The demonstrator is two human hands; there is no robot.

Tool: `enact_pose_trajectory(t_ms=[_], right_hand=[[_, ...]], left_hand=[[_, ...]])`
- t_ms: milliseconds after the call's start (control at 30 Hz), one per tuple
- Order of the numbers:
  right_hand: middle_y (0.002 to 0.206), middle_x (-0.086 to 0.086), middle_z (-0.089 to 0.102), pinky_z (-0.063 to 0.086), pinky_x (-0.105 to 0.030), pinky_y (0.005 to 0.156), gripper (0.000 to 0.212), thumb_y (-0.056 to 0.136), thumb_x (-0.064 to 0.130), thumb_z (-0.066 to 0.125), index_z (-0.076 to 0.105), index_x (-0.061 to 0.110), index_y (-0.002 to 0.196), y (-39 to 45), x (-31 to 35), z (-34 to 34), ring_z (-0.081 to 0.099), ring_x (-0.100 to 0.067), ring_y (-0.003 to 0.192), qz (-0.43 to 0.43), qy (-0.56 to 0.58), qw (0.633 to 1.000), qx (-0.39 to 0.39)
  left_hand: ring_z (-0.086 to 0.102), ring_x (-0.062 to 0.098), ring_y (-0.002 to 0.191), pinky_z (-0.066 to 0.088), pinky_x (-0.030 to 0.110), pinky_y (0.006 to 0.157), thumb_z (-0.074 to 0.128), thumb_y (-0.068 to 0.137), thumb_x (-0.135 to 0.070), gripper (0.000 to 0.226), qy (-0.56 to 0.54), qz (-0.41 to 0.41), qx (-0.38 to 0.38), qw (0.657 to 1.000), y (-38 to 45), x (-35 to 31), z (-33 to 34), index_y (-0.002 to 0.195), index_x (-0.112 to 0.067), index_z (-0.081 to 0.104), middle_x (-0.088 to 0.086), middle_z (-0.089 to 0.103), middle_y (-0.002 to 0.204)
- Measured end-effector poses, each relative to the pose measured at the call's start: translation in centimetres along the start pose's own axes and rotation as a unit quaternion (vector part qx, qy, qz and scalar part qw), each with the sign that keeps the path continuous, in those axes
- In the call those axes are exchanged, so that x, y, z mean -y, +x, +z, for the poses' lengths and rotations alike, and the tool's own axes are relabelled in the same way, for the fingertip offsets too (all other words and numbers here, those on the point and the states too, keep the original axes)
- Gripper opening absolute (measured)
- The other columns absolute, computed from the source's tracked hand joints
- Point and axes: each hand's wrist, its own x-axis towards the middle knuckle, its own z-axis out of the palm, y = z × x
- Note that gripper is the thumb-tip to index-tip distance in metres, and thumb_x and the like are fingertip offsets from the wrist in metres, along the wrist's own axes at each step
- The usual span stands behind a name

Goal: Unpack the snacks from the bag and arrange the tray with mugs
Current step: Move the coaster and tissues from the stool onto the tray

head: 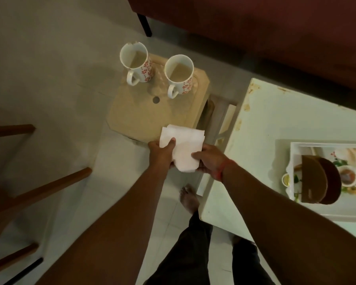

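Gripping a folded white napkin, fingers of both left hand and right hand pinch its edges over the near edge of a beige stool. Two mugs stand at stool's far side. Tray sits on the white table, right.

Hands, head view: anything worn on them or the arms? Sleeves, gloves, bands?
No gloves, and no sleeves in view: both forearms are bare. The right hand has a thin red thread band at the wrist. The left hand shows no ring, watch or band.
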Motion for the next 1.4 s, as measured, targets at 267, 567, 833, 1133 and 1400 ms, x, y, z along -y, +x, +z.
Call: enact_pose_trajectory(t_ms=[267, 567, 833, 1133, 1400], right_hand=[[0.129, -0.013, 0.062, 0.054, -0.050, 0.090, 0.036, 0.091, 0.002, 0.053, 0.059, 0.015, 0.124, -3.8, -7.9, -7.9, 0.057, -0.037, 0.118, 0.014, 0.103, 0.993, 0.049], [0.131, -0.021, 0.061, 0.046, -0.058, 0.099, 0.050, 0.081, 0.002, 0.053, 0.059, 0.009, 0.130, -11.1, -12.4, -18.5, 0.057, -0.041, 0.121, -0.031, 0.223, 0.969, 0.106], [0.123, -0.011, 0.065, 0.052, -0.036, 0.085, 0.033, 0.093, 0.009, 0.052, 0.060, 0.016, 0.124, -15.9, -13.7, -27.6, 0.061, -0.025, 0.103, -0.159, -0.077, 0.963, -0.202], [0.124, -0.012, 0.057, 0.054, -0.039, 0.075, 0.047, 0.094, 0.013, 0.047, 0.045, 0.012, 0.141, -17.9, -14.3, -29.6, 0.063, -0.030, 0.097, -0.325, -0.351, 0.803, -0.355], [0.100, -0.015, 0.062, 0.053, -0.042, 0.078, 0.049, 0.086, 0.010, 0.049, 0.052, 0.007, 0.135, -17.7, -14.7, -30.6, 0.056, -0.032, 0.089, -0.356, -0.374, 0.773, -0.367]], left_hand=[[0.066, 0.023, 0.093, 0.054, 0.033, 0.064, 0.067, 0.087, -0.047, 0.043, 0.043, -0.111, 0.134, 0.984, -5.3, 3.6, 2.4, 0.114, -0.013, 0.062, 0.008, 0.069, 0.110], [0.059, 0.037, 0.121, 0.043, 0.058, 0.104, 0.066, 0.088, -0.037, 0.050, -0.117, -0.168, 0.296, 0.933, -14.6, 11.1, 11.1, 0.130, -0.011, 0.061, 0.016, 0.066, 0.127], [0.067, 0.027, 0.100, 0.056, 0.048, 0.089, 0.062, 0.093, -0.020, 0.021, 0.028, 0.017, 0.206, 0.978, -22.1, 10.4, 21.0, 0.114, -0.020, 0.066, 0.005, 0.071, 0.112], [0.067, 0.022, 0.105, 0.054, 0.046, 0.096, 0.048, 0.097, -0.030, 0.027, 0.066, 0.090, 0.229, 0.967, -27.8, 11.7, 28.2, 0.118, -0.029, 0.066, -0.001, 0.072, 0.111], [0.069, 0.017, 0.105, 0.058, 0.028, 0.076, 0.046, 0.102, -0.020, 0.029, -0.015, 0.059, 0.262, 0.963, -29.3, 12.2, 28.8, 0.125, -0.023, 0.062, 0.000, 0.073, 0.113]])
